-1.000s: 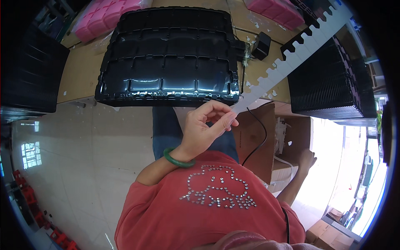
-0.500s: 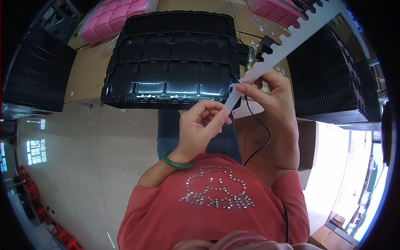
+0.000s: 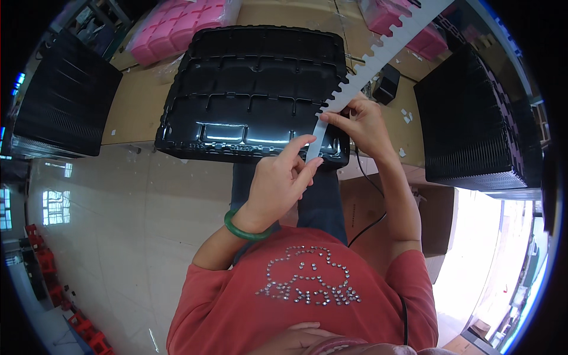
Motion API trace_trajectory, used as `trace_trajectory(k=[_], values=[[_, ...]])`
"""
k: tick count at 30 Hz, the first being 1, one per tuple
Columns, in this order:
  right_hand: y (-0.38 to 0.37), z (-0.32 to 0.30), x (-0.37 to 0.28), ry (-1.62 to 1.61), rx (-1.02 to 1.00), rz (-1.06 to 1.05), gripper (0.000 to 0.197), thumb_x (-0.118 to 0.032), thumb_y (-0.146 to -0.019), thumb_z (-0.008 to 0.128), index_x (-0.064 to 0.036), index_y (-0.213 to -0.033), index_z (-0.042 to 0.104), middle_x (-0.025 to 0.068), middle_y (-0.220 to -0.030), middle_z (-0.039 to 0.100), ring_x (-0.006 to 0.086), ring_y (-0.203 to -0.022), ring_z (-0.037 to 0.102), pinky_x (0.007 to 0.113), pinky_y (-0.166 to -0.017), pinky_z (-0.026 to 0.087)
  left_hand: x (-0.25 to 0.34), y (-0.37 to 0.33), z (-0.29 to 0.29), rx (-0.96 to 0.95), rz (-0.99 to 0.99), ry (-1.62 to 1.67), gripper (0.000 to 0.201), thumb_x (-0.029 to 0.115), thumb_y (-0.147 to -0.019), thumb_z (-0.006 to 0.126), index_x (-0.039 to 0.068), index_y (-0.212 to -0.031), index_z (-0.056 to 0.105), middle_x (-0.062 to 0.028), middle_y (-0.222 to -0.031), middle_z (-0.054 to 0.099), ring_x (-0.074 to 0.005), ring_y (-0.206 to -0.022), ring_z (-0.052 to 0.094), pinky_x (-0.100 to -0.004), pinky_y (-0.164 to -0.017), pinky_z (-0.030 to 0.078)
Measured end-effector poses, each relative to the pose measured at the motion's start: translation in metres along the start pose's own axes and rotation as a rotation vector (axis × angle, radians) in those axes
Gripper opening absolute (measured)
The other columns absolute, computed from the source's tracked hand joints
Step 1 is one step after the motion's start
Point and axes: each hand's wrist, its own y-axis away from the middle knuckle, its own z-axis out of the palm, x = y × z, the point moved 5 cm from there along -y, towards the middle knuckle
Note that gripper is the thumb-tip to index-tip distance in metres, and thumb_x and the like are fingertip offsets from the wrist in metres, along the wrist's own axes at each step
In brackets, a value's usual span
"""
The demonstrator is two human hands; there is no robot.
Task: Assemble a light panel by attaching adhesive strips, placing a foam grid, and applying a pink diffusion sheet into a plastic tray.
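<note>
A long white strip (image 3: 378, 62) with a notched edge slants from the upper right down over the right side of a black moulded plastic tray (image 3: 236, 80). My right hand (image 3: 368, 127) pinches it, with the thumb on top, near the tray's front right. Below that thumb a narrower, plain white end (image 3: 316, 142) runs toward me; whether it is one piece with the notched part I cannot tell. My left hand (image 3: 281, 183), a green bangle on its wrist, has this end between thumb and forefinger at the tray's front edge. Its other fingers are curled.
Tall stacks of black trays stand at left (image 3: 65, 94) and right (image 3: 473, 118). Pink trays (image 3: 183, 29) lie at the back of the brown worktop (image 3: 133, 109). A small black box (image 3: 386, 84) and white scraps are right of the tray. A cable (image 3: 376, 192) hangs over a cardboard box (image 3: 370, 213).
Both hands have come left with the strip, and its narrow end now lies lower over the tray's front right corner. My left forefinger has straightened. The view has shifted slightly.
</note>
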Motion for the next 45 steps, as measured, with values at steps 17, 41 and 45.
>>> trace_trajectory(k=[17, 41, 45], values=[[-0.005, 0.005, 0.002, 0.186, 0.083, -0.205, 0.026, -0.024, -0.077, 0.08, -0.0008, -0.085, 0.074, 0.0076, -0.084, 0.064, 0.0255, -0.089, 0.052, 0.037, -0.078, 0.046, 0.043, -0.002, -0.008, -0.012, 0.274, -0.914, 0.044, 0.044, -0.095, 0.062, 0.005, -0.114, 0.07, -0.0109, -0.06, 0.063, -0.0234, -0.049, 0.062, -0.0334, -0.047, 0.045], [0.008, -0.011, -0.001, 0.235, 0.128, -0.283, 0.021, -0.021, -0.082, 0.076, -0.001, -0.082, 0.071, 0.0066, -0.081, 0.062, 0.0259, -0.088, 0.05, 0.037, -0.08, 0.044, 0.033, -0.059, 0.027, -0.294, 0.262, -1.073, 0.039, 0.035, -0.101, 0.048, 0.002, -0.103, 0.069, -0.0139, -0.065, 0.067, -0.0328, -0.062, 0.068, -0.0431, -0.053, 0.052], [0.015, -0.016, -0.008, 0.287, 0.113, -0.279, 0.015, -0.017, -0.079, 0.08, -0.0042, -0.086, 0.076, 0.0041, -0.088, 0.069, 0.0237, -0.091, 0.053, 0.035, -0.082, 0.045, 0.046, -0.047, 0.021, -0.364, 0.275, -1.095, 0.038, 0.036, -0.101, 0.049, 0.004, -0.105, 0.07, -0.0139, -0.065, 0.066, -0.0334, -0.06, 0.067, -0.0433, -0.053, 0.051]])
